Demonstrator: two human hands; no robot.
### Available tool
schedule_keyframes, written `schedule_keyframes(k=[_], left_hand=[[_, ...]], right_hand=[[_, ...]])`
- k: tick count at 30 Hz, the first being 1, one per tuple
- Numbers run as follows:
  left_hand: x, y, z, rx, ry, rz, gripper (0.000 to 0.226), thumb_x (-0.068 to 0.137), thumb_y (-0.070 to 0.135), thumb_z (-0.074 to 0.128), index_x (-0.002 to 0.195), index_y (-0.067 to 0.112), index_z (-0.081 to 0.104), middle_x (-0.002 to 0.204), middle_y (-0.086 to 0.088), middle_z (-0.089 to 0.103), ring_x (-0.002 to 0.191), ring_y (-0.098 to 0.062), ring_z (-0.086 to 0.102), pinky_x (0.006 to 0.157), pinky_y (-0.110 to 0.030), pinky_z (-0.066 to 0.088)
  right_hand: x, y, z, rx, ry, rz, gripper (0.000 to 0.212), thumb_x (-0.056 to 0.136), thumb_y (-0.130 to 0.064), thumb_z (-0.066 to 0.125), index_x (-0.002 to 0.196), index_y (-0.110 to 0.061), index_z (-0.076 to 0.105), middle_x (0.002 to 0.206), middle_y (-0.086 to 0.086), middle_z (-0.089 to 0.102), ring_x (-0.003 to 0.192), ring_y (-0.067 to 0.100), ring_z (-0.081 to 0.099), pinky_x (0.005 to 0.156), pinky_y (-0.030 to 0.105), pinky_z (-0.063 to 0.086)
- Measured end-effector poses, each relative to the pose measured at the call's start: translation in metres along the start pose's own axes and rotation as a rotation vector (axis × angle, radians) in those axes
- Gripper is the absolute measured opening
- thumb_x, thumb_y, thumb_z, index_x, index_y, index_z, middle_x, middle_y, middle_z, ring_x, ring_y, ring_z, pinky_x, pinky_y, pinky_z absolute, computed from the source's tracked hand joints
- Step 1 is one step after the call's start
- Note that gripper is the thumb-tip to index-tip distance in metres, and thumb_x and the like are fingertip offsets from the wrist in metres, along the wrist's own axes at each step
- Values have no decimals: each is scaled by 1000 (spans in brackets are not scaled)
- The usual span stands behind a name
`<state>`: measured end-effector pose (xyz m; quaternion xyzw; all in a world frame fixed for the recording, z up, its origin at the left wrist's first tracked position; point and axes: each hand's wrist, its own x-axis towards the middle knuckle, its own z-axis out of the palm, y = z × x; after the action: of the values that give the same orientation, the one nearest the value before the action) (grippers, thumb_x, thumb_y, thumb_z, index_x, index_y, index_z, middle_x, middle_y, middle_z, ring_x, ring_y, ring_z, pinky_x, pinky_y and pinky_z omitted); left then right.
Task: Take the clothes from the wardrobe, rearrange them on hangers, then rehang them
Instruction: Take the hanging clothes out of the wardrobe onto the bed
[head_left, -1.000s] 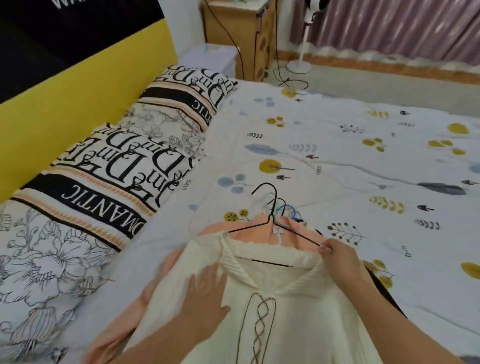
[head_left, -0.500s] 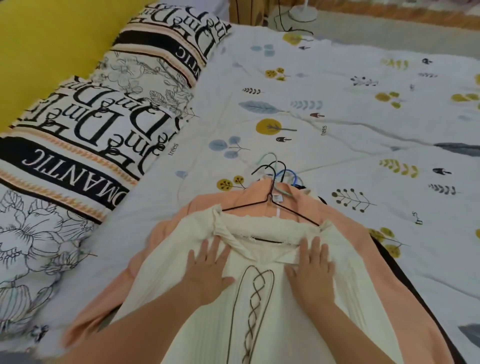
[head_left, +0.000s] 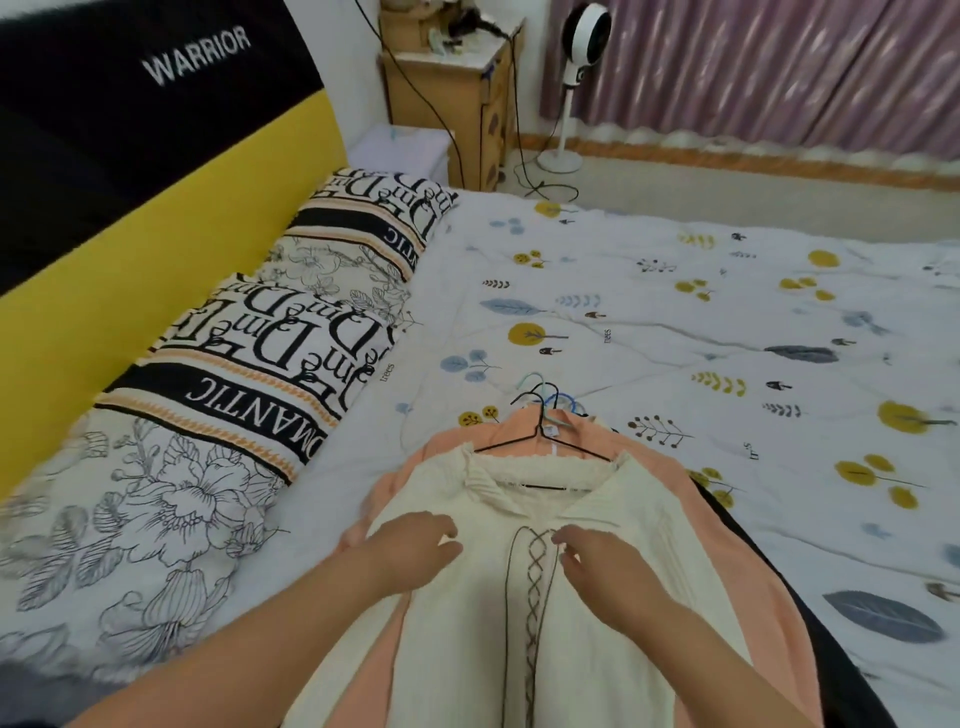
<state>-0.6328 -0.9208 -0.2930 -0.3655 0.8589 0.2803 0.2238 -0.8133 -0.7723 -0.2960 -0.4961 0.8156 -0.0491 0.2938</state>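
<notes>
A cream knit top (head_left: 613, 530) with a brown lace-up front lies flat on the bed on a black wire hanger (head_left: 540, 436). Under it lies a peach garment (head_left: 660, 462), and a dark garment (head_left: 831, 644) shows at the right edge of the pile. More hanger hooks, blue and pale green (head_left: 563, 397), stick out beyond the collars. My left hand (head_left: 410, 551) rests on the top's left chest with fingers curled down. To the right of the lacing, my right hand (head_left: 602, 566) lies on the fabric, fingers bent. Neither hand holds anything that I can see.
The pile lies on a white patterned quilt (head_left: 727, 322). Two lettered pillows (head_left: 249, 364) line the yellow and black headboard (head_left: 130, 208) at left. Beyond the bed stand a wooden nightstand (head_left: 452, 109), a white fan (head_left: 576, 88) with cables, and purple curtains (head_left: 779, 67).
My right hand left the hanger's right end and came down onto the top's chest. Both hands then slid back toward me with fingers curling. The camera view tilted down, then up.
</notes>
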Motion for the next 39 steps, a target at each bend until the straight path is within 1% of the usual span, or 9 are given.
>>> schedule_keyframes(k=[3, 8, 12, 19, 22, 26, 30, 35, 39], left_hand=[[-65, -8, -18, 29, 17, 11, 42, 97, 41, 37, 133, 21, 45, 135, 0, 50, 121, -17, 46, 94, -25, 36], [-162, -27, -34, 129, -6, -40, 42, 97, 37, 37, 134, 18, 44, 136, -3, 50, 120, -18, 48, 90, -24, 36], [-222, -31, -39, 130, -9, -90, 41, 97, 36, 37, 133, 16, 45, 135, -3, 50, 117, -18, 49, 84, -24, 37], [-302, -24, -29, 43, 93, -191, 44, 96, 40, 39, 134, 18, 45, 134, -2, 51, 115, -18, 50, 97, -31, 42], [-332, -22, -14, 31, 133, -278, 45, 95, 42, 38, 134, 20, 44, 133, -1, 51, 115, -19, 50, 94, -30, 41], [-368, -12, 18, -21, 181, -386, 37, 96, 33, 41, 125, 13, 50, 127, -8, 55, 113, -22, 51, 88, -26, 39], [-408, 7, 56, -99, 172, -463, 33, 96, 32, 42, 116, 9, 54, 120, -10, 58, 99, -21, 52, 79, -28, 37], [-469, 16, 105, -202, 199, -582, 40, 96, 36, 40, 126, 11, 50, 129, -7, 54, 109, -20, 51, 90, -28, 38], [-528, 9, 145, -291, 263, -704, 46, 97, 39, 40, 137, 17, 42, 140, -4, 46, 126, -19, 44, 98, -23, 33]], right_hand=[[-49, -36, -12, -91, -84, -12, 36, 97, -24, 37, 131, -20, 48, 124, 5, 58, 113, 21, 53, 89, 28, 42], [-120, -79, -32, -266, -278, -15, 40, 97, -25, 39, 135, -13, 44, 139, 9, 46, 125, 25, 45, 99, 32, 38], [-162, -103, -49, -350, -259, -32, 40, 98, -25, 39, 136, -11, 44, 140, 9, 45, 127, 26, 44, 100, 33, 37], [-196, -131, -75, -475, -211, -176, 41, 97, -26, 41, 135, -11, 45, 139, 8, 46, 126, 25, 44, 99, 32, 37], [-202, -138, -83, -519, -208, -246, 43, 98, -28, 41, 139, -15, 41, 141, 7, 44, 127, 24, 43, 99, 31, 37], [-212, -143, -84, -578, -230, -383, 44, 98, -28, 40, 141, -16, 39, 143, 7, 42, 130, 23, 41, 100, 28, 36], [-231, -152, -75, -661, -288, -508, 46, 99, -29, 40, 143, -17, 36, 146, 5, 38, 133, 21, 37, 102, 26, 32], [-263, -190, -53, -777, -313, -685, 42, 98, -26, 40, 137, -10, 43, 142, 8, 43, 130, 24, 41, 102, 30, 34], [-301, -233, -24, -871, -330, -841, 42, 97, -26, 41, 137, -11, 45, 141, 10, 45, 128, 27, 43, 104, 39, 34]])
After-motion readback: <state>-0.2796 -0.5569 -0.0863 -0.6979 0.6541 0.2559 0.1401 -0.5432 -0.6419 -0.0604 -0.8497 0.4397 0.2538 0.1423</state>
